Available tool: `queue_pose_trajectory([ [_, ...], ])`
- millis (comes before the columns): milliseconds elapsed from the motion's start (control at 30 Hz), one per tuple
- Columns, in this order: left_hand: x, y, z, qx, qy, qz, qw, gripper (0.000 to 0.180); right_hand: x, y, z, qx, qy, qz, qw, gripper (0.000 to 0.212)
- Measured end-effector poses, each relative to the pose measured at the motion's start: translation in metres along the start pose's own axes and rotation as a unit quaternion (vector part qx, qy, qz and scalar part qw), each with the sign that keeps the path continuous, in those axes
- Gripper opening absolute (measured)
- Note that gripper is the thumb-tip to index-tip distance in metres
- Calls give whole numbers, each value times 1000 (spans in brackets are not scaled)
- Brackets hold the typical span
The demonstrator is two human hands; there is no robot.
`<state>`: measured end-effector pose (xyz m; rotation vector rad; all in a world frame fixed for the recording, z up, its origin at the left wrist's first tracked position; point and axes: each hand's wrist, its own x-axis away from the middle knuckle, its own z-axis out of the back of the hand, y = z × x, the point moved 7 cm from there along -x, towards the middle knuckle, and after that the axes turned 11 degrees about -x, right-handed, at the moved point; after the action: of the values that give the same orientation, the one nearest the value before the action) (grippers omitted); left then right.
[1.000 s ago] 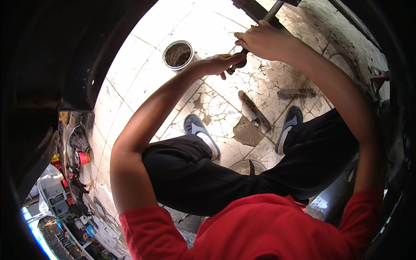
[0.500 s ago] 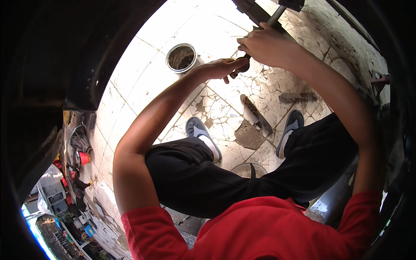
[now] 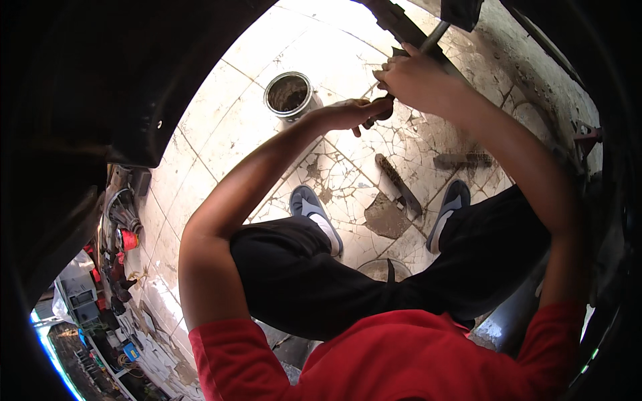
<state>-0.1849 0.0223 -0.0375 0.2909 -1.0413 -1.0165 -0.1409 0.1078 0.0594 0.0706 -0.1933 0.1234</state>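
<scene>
A grey metal rod (image 3: 435, 37) slants down from the dark underside parts at the upper right to a dark rounded joint (image 3: 383, 109) at its lower end, much like a vehicle's tie rod. My left hand (image 3: 349, 115) is closed around that rounded end, thumb along its top and fingertips curled below. Just above it, my right hand (image 3: 420, 81) wraps over the rod from the right. Its palm and fingers hide the middle of the rod. Behind the rod runs a thick dark beam (image 3: 396, 21).
An open metal can (image 3: 309, 105), dirty inside, stands left of my hands. Two brushes (image 3: 398, 186) (image 3: 463, 160) lie on the cracked tile floor (image 3: 341, 157) near a bare patch (image 3: 386, 217). A black body panel (image 3: 134, 120) hangs at left. Tools and clutter (image 3: 124, 294) lie lower left.
The view has shifted slightly, so most things sit a little lower in it. Both hands keep their hold on the rod and its end, with little visible movement.
</scene>
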Motion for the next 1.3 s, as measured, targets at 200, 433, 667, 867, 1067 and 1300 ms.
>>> queue_pose_trajectory([
  [200, -9, -6, -4, -2, 18, -15, 1000, 91, 6, -3, 4, -4, 25, 29, 999, 30],
  [433, 3, -1, -3, 17, 29, -19, 999, 103, 8, -6, 7, -48, 3, 19, 999, 31],
  [667, 6, 0, -2, 10, 28, -2, 1000, 101, 11, -9, 10, -58, 3, 19, 998, 33],
  [867, -5, -8, -4, -14, 46, -23, 999, 92, 8, -9, 6, -55, -4, 22, 998, 34],
  [1067, 5, -4, -4, -32, 64, -22, 997, 93, 9, -11, 8, -79, 1, 17, 997, 34],
  [1300, -4, -17, -4, -59, 47, 11, 997, 96, 12, -14, 9, -54, 25, 37, 998, 32],
])
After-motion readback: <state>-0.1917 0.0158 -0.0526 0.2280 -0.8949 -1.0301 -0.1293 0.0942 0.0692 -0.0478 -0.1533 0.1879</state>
